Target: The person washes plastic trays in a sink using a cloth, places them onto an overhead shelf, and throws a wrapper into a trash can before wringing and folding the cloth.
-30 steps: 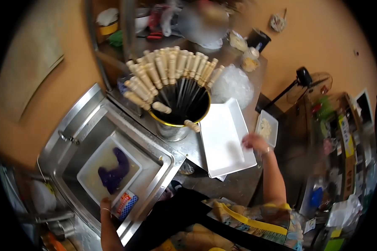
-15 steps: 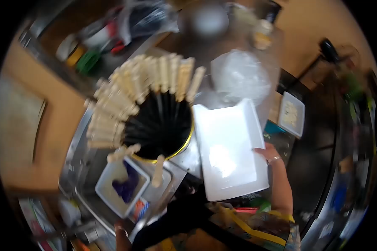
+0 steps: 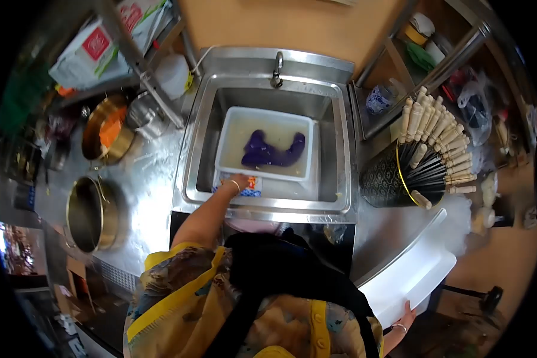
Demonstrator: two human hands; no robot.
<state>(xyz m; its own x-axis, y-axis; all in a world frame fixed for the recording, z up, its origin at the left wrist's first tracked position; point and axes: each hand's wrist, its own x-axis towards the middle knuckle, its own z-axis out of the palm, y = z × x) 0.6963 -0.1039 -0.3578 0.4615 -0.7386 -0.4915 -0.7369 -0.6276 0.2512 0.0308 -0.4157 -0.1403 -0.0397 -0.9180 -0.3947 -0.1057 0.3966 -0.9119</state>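
Observation:
My left hand (image 3: 240, 182) is at the near-left rim of a white plastic tub (image 3: 265, 175) in the sink. Its fingers look curled over a blue, white and orange patterned packet or cloth (image 3: 252, 192) and the rim; which one they grip is unclear. Cloudy water fills the tub, with purple pieces (image 3: 274, 156) in it that look like a glove or cloth. At the lower right, my right hand (image 3: 405, 316) is closed on the outer edge of a large white plastic bin (image 3: 409, 283), tilted beside the counter.
A faucet (image 3: 277, 70) rises behind the steel sink (image 3: 262, 209). On the right, a dark patterned bucket (image 3: 383, 179) holds several wooden-handled sticks (image 3: 438, 131). Brass pots (image 3: 110, 209) stand on the left counter. A clear plastic bag (image 3: 459, 209) lies behind the bin.
The view has swung left from the bucket to the sink. My left hand has come up to the tub's near rim. The white bin has stayed in my right hand, now lower right.

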